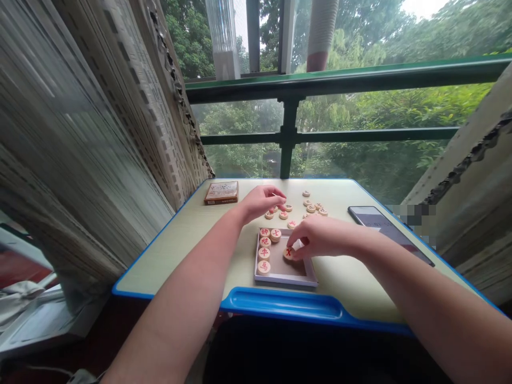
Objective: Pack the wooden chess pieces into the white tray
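one round wooden disc pinched by right hand inside shallow square box; left hand curls on loose discs beyond (grip unclear).

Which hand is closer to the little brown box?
Left. The left hand rests on the loose pieces beside the brown box; the right hand is farther away, at the tray nearer the person, fingers on a piece.

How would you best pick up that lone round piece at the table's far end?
Probably from above, pinching its rim on opposite sides: the piece lies flat on the table, low and round, with room all around.
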`<act>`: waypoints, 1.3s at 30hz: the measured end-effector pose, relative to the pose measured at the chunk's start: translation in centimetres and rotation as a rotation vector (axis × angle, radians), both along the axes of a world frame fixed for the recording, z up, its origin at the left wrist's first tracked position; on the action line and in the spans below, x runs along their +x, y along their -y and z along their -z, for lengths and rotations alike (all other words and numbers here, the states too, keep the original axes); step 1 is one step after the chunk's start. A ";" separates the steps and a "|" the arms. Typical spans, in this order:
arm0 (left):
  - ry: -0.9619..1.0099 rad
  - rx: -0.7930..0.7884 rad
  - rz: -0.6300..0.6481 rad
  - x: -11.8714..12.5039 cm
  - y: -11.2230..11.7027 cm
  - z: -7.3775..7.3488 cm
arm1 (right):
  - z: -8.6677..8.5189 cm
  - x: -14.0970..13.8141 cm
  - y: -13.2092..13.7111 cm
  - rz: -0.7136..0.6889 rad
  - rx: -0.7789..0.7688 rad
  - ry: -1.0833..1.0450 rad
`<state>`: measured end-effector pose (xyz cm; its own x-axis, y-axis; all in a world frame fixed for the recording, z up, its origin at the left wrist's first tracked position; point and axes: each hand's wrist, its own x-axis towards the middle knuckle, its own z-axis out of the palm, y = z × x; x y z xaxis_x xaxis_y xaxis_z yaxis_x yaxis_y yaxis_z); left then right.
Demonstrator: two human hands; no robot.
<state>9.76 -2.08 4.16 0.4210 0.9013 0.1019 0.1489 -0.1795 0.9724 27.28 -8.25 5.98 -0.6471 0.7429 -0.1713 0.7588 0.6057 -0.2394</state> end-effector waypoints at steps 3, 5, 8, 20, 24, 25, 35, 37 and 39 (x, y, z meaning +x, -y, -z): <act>0.000 0.007 0.006 0.0 0.0 0.2 | 0.1 -0.5 0.3 0.026 0.078 0.076; -0.007 0.014 0.006 0.0 -0.1 0.2 | 0.1 -0.6 0.5 0.028 0.106 0.112; -0.027 0.029 0.013 0.0 -0.1 0.2 | 0.0 -0.8 0.5 0.036 0.109 0.131; -0.040 0.004 0.007 0.0 0.0 0.1 | 0.5 -0.6 0.2 0.034 0.080 0.128; -0.037 0.002 0.011 0.0 0.0 0.1 | 0.3 -0.8 0.4 0.025 0.076 0.129; -0.036 0.002 0.012 0.0 0.0 0.1 | 0.3 -0.9 0.5 0.033 0.083 0.130; -0.055 -0.001 0.011 0.1 0.1 0.0 | 0.0 -1.1 1.4 -0.001 0.067 0.129; -0.050 -0.004 0.012 0.1 0.1 0.0 | -0.1 -0.9 1.4 0.002 0.062 0.139; -0.050 0.000 0.014 0.2 0.2 0.0 | -0.2 -1.0 1.4 0.033 0.089 0.147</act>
